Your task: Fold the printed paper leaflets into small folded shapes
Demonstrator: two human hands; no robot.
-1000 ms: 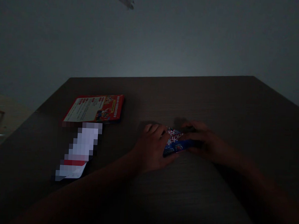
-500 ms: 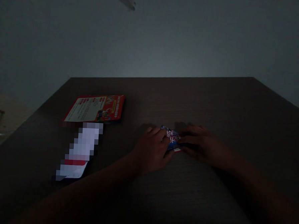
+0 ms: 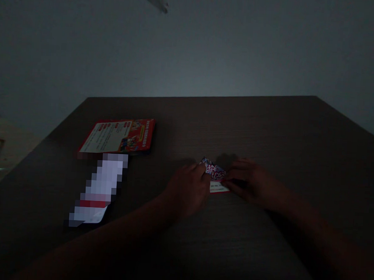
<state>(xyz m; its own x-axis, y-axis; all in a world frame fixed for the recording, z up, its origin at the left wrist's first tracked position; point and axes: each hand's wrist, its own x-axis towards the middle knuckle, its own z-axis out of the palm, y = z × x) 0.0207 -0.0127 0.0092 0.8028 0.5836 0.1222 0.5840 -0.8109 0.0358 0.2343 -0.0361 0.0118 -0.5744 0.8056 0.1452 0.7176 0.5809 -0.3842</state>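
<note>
In weak light, beyond my fingers (image 3: 239, 164) rises a grey wall (image 3: 242, 42); beneath them spreads a dark wood-grained table (image 3: 231, 125), far to their left, paler floor (image 3: 17, 143)

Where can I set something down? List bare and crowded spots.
Bare table: from the red box rightward, beyond the left hand and right hand; also nearer, between the forearms. Crowded: left, where the lit phone-like slab lies close to the box, and around the patterned packet between the hands.

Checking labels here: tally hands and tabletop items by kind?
Hands: 2 (left hand, right hand)
Phone: 1
Red-bordered printed item: 1
Handled bundle: 1 (patterned piece, white strip; whether joined, unclear)
Total: 5
</note>
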